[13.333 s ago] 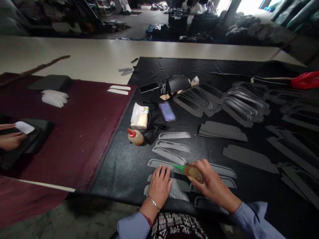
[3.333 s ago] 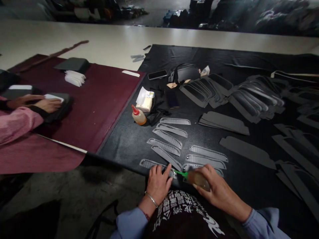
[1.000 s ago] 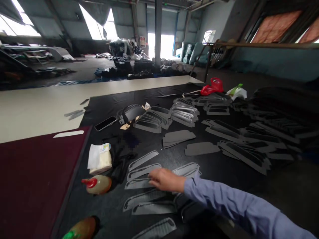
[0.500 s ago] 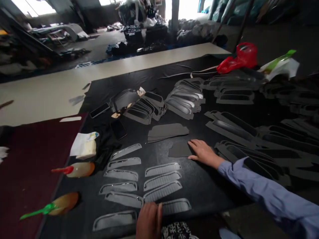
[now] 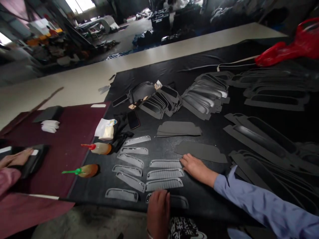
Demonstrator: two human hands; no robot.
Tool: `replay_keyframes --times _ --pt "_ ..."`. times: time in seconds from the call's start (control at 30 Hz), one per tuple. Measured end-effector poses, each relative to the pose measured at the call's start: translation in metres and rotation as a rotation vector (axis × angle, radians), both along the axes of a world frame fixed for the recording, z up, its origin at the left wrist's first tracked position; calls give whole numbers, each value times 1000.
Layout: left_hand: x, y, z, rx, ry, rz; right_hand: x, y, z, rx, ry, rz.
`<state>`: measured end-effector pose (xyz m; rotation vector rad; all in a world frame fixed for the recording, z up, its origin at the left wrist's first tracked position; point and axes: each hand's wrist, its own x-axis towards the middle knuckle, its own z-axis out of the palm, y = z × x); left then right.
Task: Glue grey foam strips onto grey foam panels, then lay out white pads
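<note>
My right hand reaches over the black table, its closed fingertips at the right end of the top piece in the right column of small grey curved pieces. My left hand is at the table's front edge, fingers bent together over the lowest piece of that column; what they pinch is hidden. More such pieces, with shiny lines along their edges, lie in a left column. Just above my right hand lies a flat dark grey panel, with a small stack of panels behind it.
Two glue-like bottles, red-tipped and green-tipped, lie left of the pieces. Phones, a white block and piles of grey frames lie around. Another person's hands are at far left; a red bag is back right.
The view has swung left, bringing the other person's hands in. My right hand has left the dark panel for the right column's top piece. That panel now shows longer.
</note>
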<state>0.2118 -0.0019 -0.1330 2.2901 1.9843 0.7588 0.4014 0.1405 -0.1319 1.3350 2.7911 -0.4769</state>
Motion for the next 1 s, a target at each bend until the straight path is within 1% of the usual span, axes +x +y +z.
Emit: replay_keyframes --times 0.07,0.13,0.2,0.23,0.3,0.37,0.4,0.47,0.53,0.6,0.67,0.7,0.73,0.8,0.83,0.87,0.93,0.97,1.0 --pt "0 9 0 -16 -49 -12 0 2 0 -8 31 -7" --pt "-1 17 -1 -31 -169 -8 0 5 1 -40 95 -40" --pt "-1 25 -1 -88 -361 17 0 7 4 -94 184 -104" --pt "-1 29 0 -148 -478 40 0 7 6 -131 239 -144" --pt "1 39 0 -328 -763 121 -1 3 12 -224 362 -227" --pt "6 49 2 -517 -1079 175 -4 -9 17 -353 494 -311" --pt "9 53 3 -586 -1238 183 -6 -18 20 -427 559 -350" --pt "16 60 8 -667 -1522 178 -14 -37 27 -548 673 -427" --pt "22 65 16 -709 -1714 181 -20 -54 33 -607 757 -479" --pt "25 68 25 -741 -1785 206 -19 -63 39 -616 791 -482" --pt "25 71 32 -746 -1731 239 -4 -60 40 -529 754 -453" --pt "23 73 33 -733 -1660 262 8 -54 38 -429 700 -447" --pt "21 74 33 -713 -1567 280 22 -46 34 -292 621 -458" --pt "15 76 28 -659 -1332 298 51 -27 17 10 417 -508" --pt "11 76 24 -624 -1197 301 63 -18 5 119 317 -529" --pt "7 75 20 -579 -1059 304 72 -10 -7 185 237 -526" --pt "0 73 11 -466 -785 288 82 -3 -30 233 154 -456" --pt "-3 71 8 -408 -651 262 83 -4 -38 236 149 -401" --pt "-4 70 6 -355 -521 216 84 -7 -43 241 163 -357"
